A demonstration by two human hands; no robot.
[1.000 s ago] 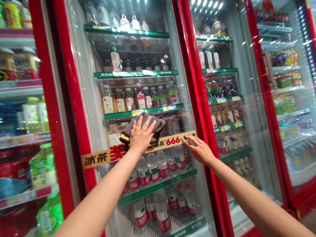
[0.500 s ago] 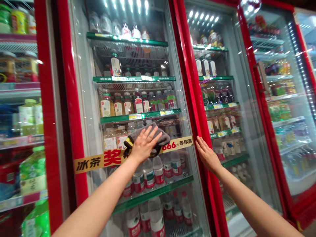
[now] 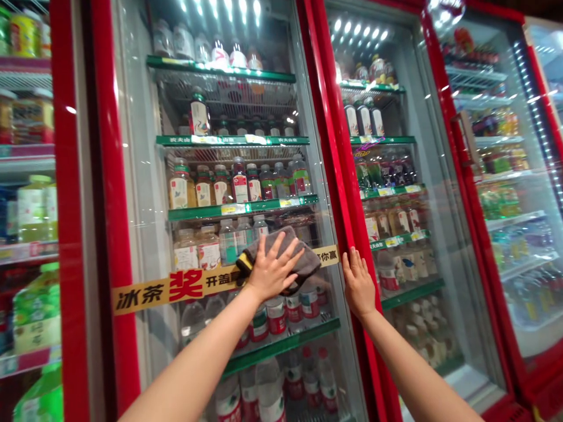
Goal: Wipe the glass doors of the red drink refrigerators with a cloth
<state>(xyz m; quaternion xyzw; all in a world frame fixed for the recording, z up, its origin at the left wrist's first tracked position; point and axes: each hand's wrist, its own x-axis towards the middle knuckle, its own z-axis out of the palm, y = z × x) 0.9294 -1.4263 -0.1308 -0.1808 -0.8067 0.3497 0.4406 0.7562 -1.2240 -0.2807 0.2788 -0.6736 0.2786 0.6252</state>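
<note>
A dark grey cloth (image 3: 303,261) with a black and yellow edge lies against the glass door (image 3: 145,193) of a red-framed drinks fridge. My left hand (image 3: 275,269) holds it there under a flat palm, fingers spread over it. Under the cloth runs a yellow sticker strip (image 3: 162,291) with black and red characters, partly covered. Farther right, my right hand (image 3: 359,284) rests on the red door frame (image 3: 341,205) with fingers extended and nothing in them.
Behind the glass, green-edged shelves (image 3: 241,208) carry rows of bottles. Another glass-door fridge (image 3: 470,264) stands at the right, with a handle (image 3: 465,138) on its red frame. Shelves of drinks (image 3: 33,208) line the left side.
My left hand and the cloth have slid right along the strip, uncovering characters on the left and covering the red digits. My right hand has shifted slightly, its fingers pointing more upward.
</note>
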